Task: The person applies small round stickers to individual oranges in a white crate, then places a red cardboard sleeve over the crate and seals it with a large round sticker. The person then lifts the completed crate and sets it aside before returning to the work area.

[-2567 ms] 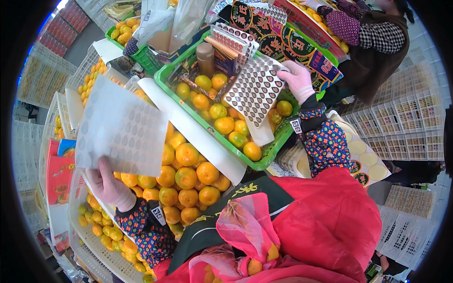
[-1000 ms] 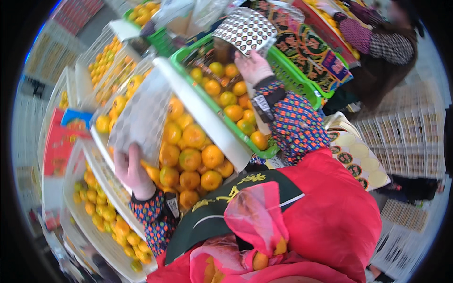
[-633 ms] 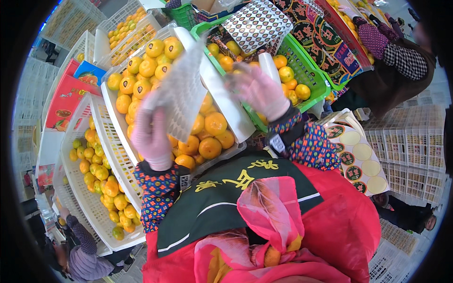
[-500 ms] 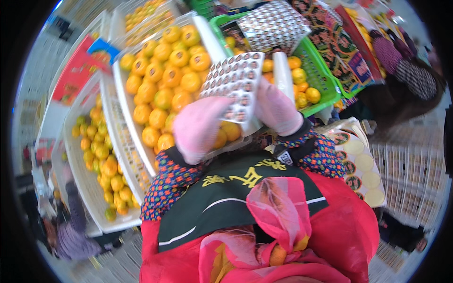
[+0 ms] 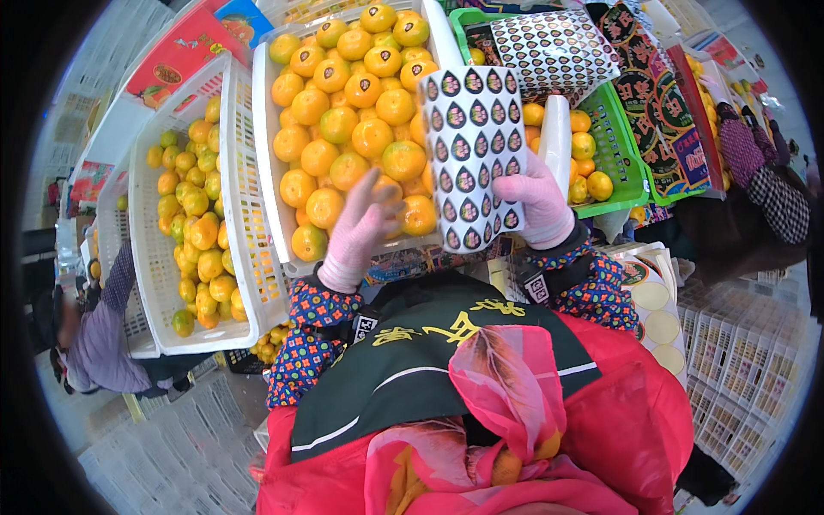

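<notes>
My right hand (image 5: 536,199), in a pink knit glove, grips a sheet of stickers (image 5: 470,159) by its right edge, thumb in front. The white sheet carries rows of dark drop-shaped stickers and curves at the top. My left hand (image 5: 365,225), gloved alike, hovers beside the sheet over the near oranges, fingers apart; whether a sticker clings to a fingertip is too small to tell. Below both hands stands a white crate (image 5: 271,163) heaped with oranges (image 5: 372,137). Several of the far oranges bear a dark sticker. The sheet hides the crate's right part.
Left of it stands a white slatted crate (image 5: 245,215) of smaller, greenish oranges. On the right, a green basket (image 5: 631,154) holds oranges, a white roll (image 5: 556,137) and more sticker sheets (image 5: 558,53). Round labels (image 5: 652,296) lie by my right elbow. Other people work on both sides.
My left hand has come off the sticker sheet and moved away from it, its fingers now apart. The sheet hangs from my right hand alone, facing me more squarely. The view has shifted.
</notes>
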Demonstrator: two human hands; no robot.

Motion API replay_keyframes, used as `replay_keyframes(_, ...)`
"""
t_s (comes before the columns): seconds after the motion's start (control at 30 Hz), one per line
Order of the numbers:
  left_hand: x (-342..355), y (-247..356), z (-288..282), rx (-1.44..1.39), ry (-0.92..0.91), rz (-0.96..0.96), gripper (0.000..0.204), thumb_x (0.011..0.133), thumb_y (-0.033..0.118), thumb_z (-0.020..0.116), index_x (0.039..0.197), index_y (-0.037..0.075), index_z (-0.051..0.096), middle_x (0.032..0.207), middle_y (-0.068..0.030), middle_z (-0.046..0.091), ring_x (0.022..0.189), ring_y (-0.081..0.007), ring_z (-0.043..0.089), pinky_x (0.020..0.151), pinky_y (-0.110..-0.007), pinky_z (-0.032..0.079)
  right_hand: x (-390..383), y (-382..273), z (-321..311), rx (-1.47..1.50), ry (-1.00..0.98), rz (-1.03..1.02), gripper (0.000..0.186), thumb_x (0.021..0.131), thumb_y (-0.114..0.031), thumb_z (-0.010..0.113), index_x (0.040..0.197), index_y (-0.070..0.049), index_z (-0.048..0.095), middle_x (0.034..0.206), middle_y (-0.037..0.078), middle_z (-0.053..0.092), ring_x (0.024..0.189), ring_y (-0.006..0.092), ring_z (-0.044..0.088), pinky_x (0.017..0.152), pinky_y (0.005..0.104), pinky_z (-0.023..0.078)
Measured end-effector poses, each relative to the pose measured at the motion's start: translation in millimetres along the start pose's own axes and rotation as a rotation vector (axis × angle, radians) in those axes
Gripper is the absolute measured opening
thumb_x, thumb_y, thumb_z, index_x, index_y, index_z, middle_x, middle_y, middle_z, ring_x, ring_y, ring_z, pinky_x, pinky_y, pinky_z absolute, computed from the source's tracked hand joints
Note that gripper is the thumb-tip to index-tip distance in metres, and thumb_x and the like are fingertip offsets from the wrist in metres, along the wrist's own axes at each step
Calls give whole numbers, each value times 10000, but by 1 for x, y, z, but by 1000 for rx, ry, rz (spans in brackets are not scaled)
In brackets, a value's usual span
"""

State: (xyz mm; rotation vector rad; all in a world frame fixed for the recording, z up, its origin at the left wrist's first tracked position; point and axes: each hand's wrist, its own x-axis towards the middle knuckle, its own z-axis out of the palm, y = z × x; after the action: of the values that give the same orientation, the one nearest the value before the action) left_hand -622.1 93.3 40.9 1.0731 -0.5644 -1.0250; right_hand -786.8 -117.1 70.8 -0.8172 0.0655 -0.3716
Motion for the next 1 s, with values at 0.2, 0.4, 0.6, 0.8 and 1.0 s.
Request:
replay_keyframes(0.2, 8, 4, 1, -396, -605, -285, 899, 975, 603, 491, 1568, -5, 197, 1556, -189, 379, 1374, -314, 474, 1110, -455, 417, -9, 25, 33, -50, 195, -284, 609, 894, -126, 665, 1449, -10, 441, 1354, 130, 608, 1193, 264, 629, 1015, 409, 519)
replay_keyframes(0.4, -5, 22, -16, -399, -466, -54, 763, 1014, 486, 483, 1549, -6, 250, 1509, -180, 450, 1342, -303, 504, 1085, -437, 440, 6, 85, 56, -188, 378, -450, 515, 874, -18, 630, 1379, 2, 527, 1305, 115, 647, 1186, 256, 631, 1032, 396, 491)
replay_keyframes(0.6, 9, 25, -47, -390, 29, 171, 501, 940, -6, 569, 1427, -25, 458, 1382, -139, 576, 1255, -256, 570, 1095, -420, 424, -12, 95, 59, -249, 127, -72, 904, 792, -249, 797, 1521, 17, 332, 1472, 132, 510, 1303, 266, 535, 1096, 405, 417)
replay_keyframes(0.8, 10, 52, -56, -197, -124, 127, 681, 872, -5, 677, 1478, -53, 370, 1372, -145, 590, 1231, -237, 598, 1067, -362, 453, 17, 2, 7, -329, 5, -41, 1020, 906, -566, 654, 1586, -13, 133, 1436, 184, 511, 1291, 283, 541, 1079, 409, 443)
replay_keyframes(1.0, 32, 82, -49, 63, -296, -46, 671, 889, 45, 681, 1478, -51, 375, 1383, -112, 580, 1259, -204, 564, 1086, -360, 426, 54, -34, 3, -460, -88, 26, 940, 840, -262, 765, 1563, 12, 229, 1380, 184, 572, 1240, 244, 585, 1068, 358, 451)
